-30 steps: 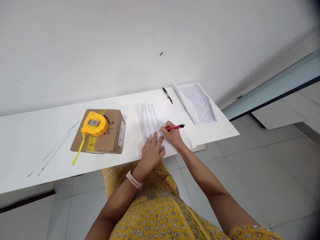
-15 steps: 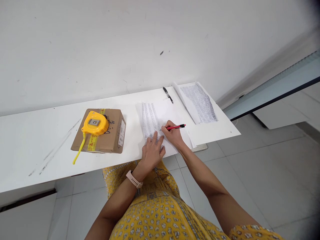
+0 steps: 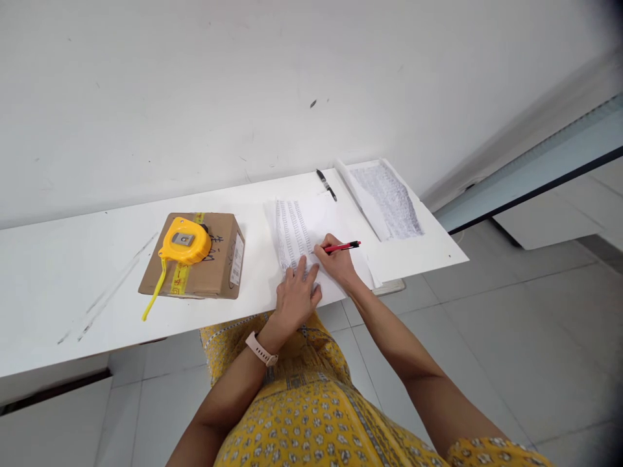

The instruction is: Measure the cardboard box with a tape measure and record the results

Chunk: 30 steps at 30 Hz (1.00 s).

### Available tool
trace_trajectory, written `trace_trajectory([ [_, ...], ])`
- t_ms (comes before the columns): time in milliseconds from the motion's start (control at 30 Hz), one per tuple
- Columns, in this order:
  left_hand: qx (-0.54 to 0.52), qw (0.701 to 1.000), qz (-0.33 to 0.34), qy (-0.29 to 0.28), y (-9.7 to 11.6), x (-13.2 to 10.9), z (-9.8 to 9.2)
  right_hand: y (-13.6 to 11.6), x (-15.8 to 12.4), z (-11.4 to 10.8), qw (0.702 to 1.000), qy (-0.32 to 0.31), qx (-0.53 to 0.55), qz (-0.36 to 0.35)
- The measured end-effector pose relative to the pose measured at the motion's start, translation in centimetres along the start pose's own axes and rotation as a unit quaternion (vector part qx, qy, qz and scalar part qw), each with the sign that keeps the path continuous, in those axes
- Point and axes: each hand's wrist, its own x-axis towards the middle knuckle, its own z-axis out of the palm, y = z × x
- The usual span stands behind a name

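Observation:
A red pen (image 3: 343, 247) with a black end is pinched in my right hand (image 3: 337, 261), its tip down at the sheet of paper (image 3: 324, 217). Columns of small handwriting fill the left part of that sheet; the characters are too small to read. My left hand (image 3: 296, 295) lies on the lower part of the paper with its fingers spread, close beside the right hand. Part of the writing is hidden under the left fingers.
On the left a yellow tape measure (image 3: 185, 240) rests on a taped cardboard box (image 3: 228, 259). A black pen (image 3: 326, 185) lies behind the paper. Further right are densely written sheets (image 3: 389, 201). The narrow white table (image 3: 117, 272) runs along a wall (image 3: 195, 97).
Both hands and the red pen stay at nearly the same place on the paper. The camera view has shifted very slightly.

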Motion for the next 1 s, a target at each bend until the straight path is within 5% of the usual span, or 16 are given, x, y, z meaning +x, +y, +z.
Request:
trace_trajectory([
  [1000,0.006,1.0,0.006,0.003,-0.05,-0.05,0.08,-0.13,0.06,0.0,1.0,0.02,0.005,-0.003],
])
